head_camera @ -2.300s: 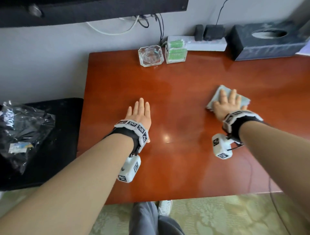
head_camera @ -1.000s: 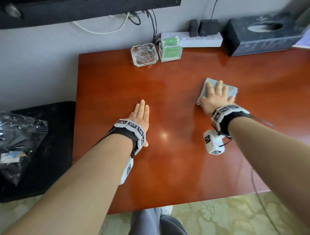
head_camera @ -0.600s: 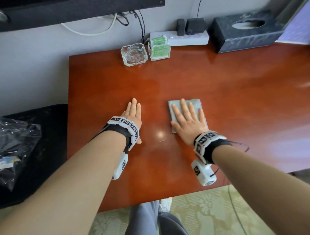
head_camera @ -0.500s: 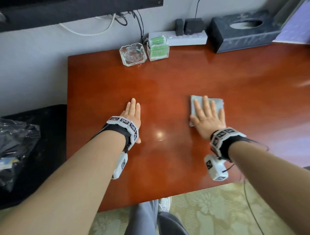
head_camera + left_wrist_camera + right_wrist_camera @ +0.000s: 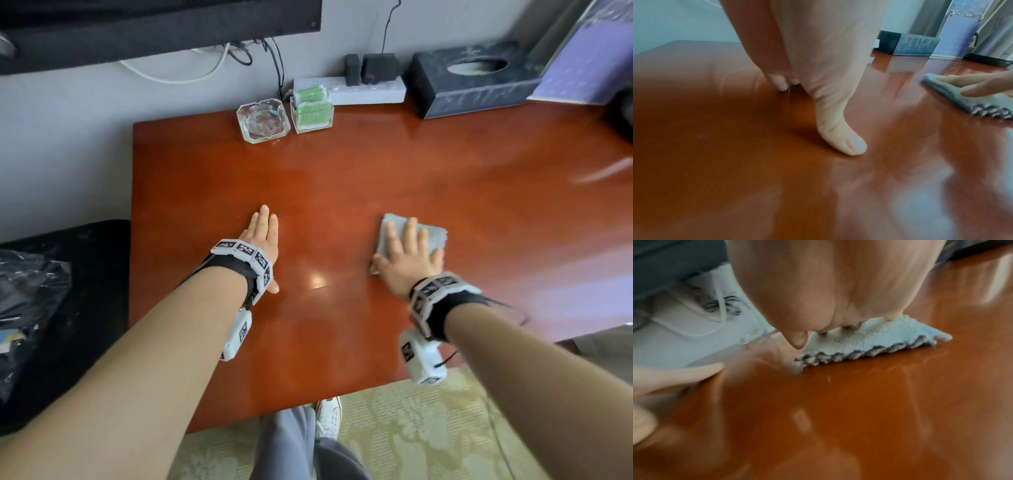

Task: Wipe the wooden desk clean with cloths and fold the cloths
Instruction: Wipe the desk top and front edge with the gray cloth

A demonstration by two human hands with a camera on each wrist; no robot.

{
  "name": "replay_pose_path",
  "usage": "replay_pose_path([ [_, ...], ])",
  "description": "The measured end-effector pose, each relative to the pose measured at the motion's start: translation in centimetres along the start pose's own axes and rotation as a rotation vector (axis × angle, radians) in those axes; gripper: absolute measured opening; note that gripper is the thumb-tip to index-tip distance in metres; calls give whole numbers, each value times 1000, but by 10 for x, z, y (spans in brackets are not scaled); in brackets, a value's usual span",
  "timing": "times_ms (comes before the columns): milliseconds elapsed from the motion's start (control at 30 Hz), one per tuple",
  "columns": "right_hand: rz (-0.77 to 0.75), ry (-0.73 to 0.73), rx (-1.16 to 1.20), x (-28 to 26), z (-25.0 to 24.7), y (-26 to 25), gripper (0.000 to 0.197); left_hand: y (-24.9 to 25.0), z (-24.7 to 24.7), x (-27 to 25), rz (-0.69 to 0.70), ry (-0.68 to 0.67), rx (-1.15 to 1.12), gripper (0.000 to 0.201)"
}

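A folded pale blue-grey cloth point(image 5: 433, 236) lies flat on the glossy reddish wooden desk point(image 5: 342, 192), right of centre. My right hand point(image 5: 407, 253) presses down on it with straight, spread fingers; the cloth point(image 5: 875, 340) shows its scalloped edge under my palm in the right wrist view. My left hand point(image 5: 262, 236) rests flat on the bare wood to the left, fingers straight, holding nothing. In the left wrist view its thumb point(image 5: 844, 139) lies on the desk, and the cloth point(image 5: 962, 95) sits off to the right under my right fingers.
At the desk's back edge stand a glass ashtray point(image 5: 263, 120), a clear box of green-tipped swabs point(image 5: 311, 109), a white power strip point(image 5: 363, 90) and a dark tissue box point(image 5: 472, 78). A black stool with a plastic bag point(image 5: 30, 301) sits left of the desk.
My right hand has slid the cloth across the desk, from the far right toward the centre, then a little rightward again. My left hand has stayed flat in place.
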State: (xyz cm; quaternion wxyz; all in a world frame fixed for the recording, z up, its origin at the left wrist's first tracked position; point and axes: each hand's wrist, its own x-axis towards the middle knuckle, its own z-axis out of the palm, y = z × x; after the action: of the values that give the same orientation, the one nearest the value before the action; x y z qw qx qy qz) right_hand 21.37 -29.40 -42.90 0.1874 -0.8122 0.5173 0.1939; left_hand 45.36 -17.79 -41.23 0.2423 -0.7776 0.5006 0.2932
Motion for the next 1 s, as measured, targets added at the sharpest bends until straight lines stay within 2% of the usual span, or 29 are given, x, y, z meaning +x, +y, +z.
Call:
replay_pose_path([
  [100,-221,-32,-80,-29,22,-47,73,13,-8,-6,-54,34,47,124],
  [167,-297,-69,-140,-42,30,-63,76,21,-11,-13,-74,82,25,102],
  [200,-324,-84,-161,-45,30,-64,77,25,-9,-16,-71,94,8,98],
  [267,-383,-83,-200,-52,25,-57,78,32,-1,-24,-59,82,-20,102],
  [333,-426,-55,-207,-61,24,-42,74,36,14,-37,-53,20,-37,118],
  [433,-412,-59,-153,-74,30,-14,71,42,40,-58,-26,-97,-42,143],
  [567,-345,-48,-141,-75,26,23,76,51,61,-77,-24,-146,27,158],
  [700,-175,-34,-111,-70,14,39,72,65,58,-81,-86,-152,95,161],
  [833,-93,-29,15,-78,19,26,69,73,59,-79,-118,-157,82,160],
  [933,-99,-7,75,-89,39,9,72,67,62,-80,-105,-160,56,160],
  [1000,-172,4,4,-99,60,-3,72,64,63,-80,-94,-161,40,161],
])
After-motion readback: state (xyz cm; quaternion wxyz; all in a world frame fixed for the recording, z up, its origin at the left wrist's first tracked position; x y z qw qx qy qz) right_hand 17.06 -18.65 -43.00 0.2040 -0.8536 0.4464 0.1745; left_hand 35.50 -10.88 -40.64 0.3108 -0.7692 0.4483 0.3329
